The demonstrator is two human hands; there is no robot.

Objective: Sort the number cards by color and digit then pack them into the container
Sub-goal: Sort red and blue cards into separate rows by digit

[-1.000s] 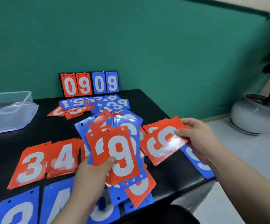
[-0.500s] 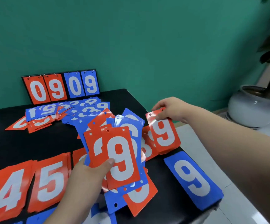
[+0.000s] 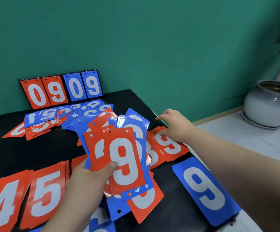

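While the left hand [image 3: 89,180] gripped a fanned bundle of cards [image 3: 141,146] above the black bench [image 3: 40,148], its thumb lay pressed across the front card, a red 9 [image 3: 127,164], and its fingers were curled out of sight behind the bundle. Red and blue cards sat mixed in that fan. The right hand [image 3: 174,126] reached over the far right side of the bench, palm down, with its fingers spread and fairly straight over the top edge of a red 9 pile [image 3: 171,147]. It seemed to rest on that pile, though blur made the contact hard to judge. A single blue 9 card [image 3: 204,190] lay flat near the front right corner, apart from the red pile. At the front left, a red 4 pile [image 3: 0,203] and a red 5 pile [image 3: 47,193] lay side by side. A loose heap of unsorted cards [image 3: 65,116] covered the back of the bench, just in front of a standing scoreboard [image 3: 60,89] that read 0 9 0 9 and stood against the green wall [image 3: 152,39]. A white plant pot [image 3: 268,106] stood on the floor at the right.
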